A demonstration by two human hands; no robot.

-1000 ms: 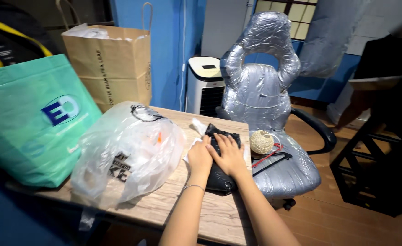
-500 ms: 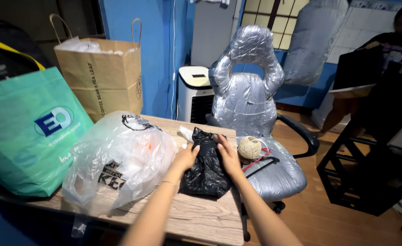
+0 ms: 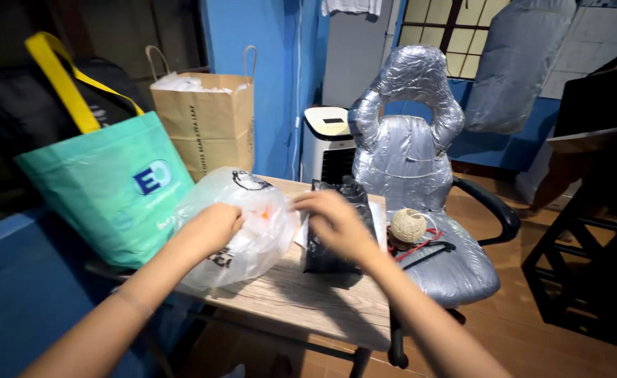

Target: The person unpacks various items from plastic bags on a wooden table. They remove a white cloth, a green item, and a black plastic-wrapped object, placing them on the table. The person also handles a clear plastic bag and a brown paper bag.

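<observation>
My left hand [image 3: 214, 224] is curled into the side of a bulging clear plastic bag [image 3: 256, 241] that lies on a small wooden table [image 3: 308, 301]. My right hand [image 3: 333, 220] is blurred and hovers over a black plastic bag [image 3: 329, 260] lying just right of the clear one. Its fingers point left toward the clear bag's edge. I cannot tell whether the right hand grips anything.
A green tote bag with yellow handles [image 3: 112, 189] and a brown paper bag [image 3: 210, 122] stand at the table's left and back. A silver-wrapped office chair [image 3: 406, 154] at the right holds a ball of twine [image 3: 408, 225]. A white floor appliance [image 3: 326, 140] stands behind, a black frame [image 3: 588, 266] far right.
Both hands have left the black bag's sides. My left hand moved left onto the clear bag and my right hand lifted above the black bag. The camera swung left and back.
</observation>
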